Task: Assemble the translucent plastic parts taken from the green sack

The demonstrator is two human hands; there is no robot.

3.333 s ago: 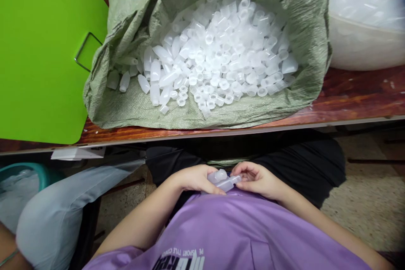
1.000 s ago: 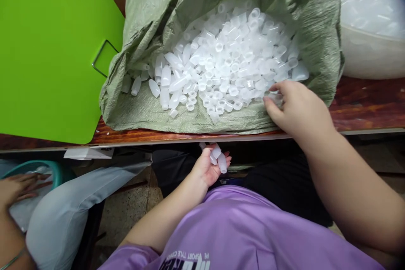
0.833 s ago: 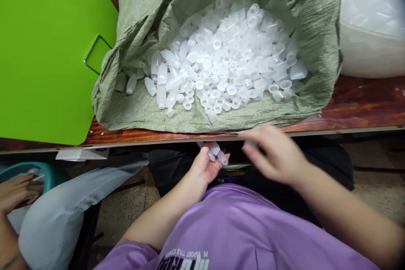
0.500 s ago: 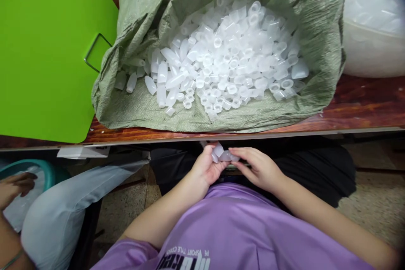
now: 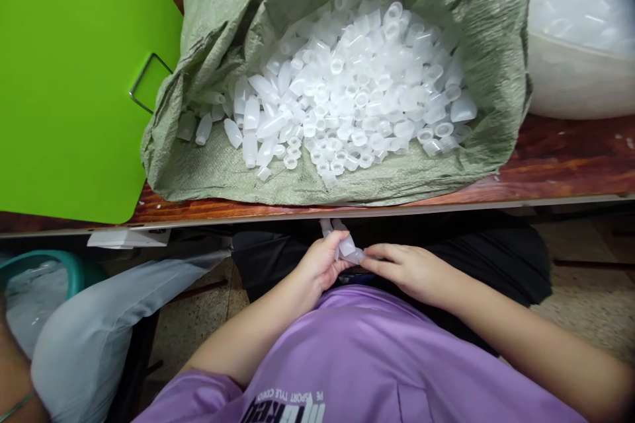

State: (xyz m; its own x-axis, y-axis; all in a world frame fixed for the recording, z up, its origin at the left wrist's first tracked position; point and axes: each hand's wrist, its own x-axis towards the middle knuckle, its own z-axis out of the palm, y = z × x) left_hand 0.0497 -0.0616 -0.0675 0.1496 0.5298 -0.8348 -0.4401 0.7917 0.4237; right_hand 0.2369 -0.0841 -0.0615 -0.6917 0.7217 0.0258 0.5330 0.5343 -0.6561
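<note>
Below the table's (image 5: 570,165) near edge, over my lap — left hand (image 5: 317,264) clutches several small plastic vials (image 5: 342,241); right hand (image 5: 409,271) pinches one at its tip. Light, stiff, slick, I'd judge — best held round the body.

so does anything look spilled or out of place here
Nothing stands out. The plastic caps all lie inside the green sack on the table; both hands, left and right, hold a few small plastic pieces.

Partly cut-off white print — upside down, unreadable — on the purple shirt (image 5: 357,370).
</note>
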